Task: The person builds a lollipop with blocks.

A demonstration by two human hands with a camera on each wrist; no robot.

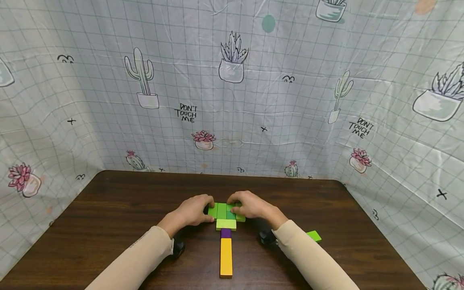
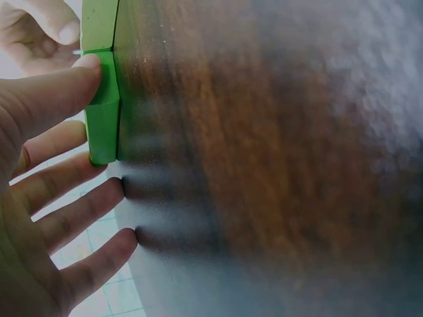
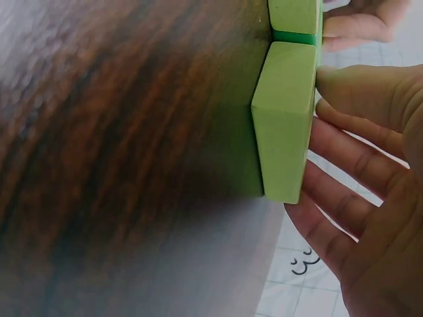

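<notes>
Several green blocks lie side by side on the table. My left hand (image 1: 193,209) holds the leftmost green block (image 1: 213,212) between thumb and index finger. Its other fingers spread out, tips at the wood, in the left wrist view. From the right, my right hand (image 1: 250,206) pinches a green block (image 1: 230,206) beside a darker green block (image 1: 230,215); its fingers partly hide the blocks. The right wrist view has its thumb at the edge of a light green block (image 3: 284,132). Below the row come a lime block (image 1: 226,224), a purple block (image 1: 226,233) and a long yellow block (image 1: 226,257).
A loose bright green block (image 1: 313,236) lies right of the right forearm, partly covered by the sleeve. Black devices (image 1: 177,247) sit by both wrists. Around the dark wooden table (image 1: 127,201) hangs a patterned curtain (image 1: 232,112).
</notes>
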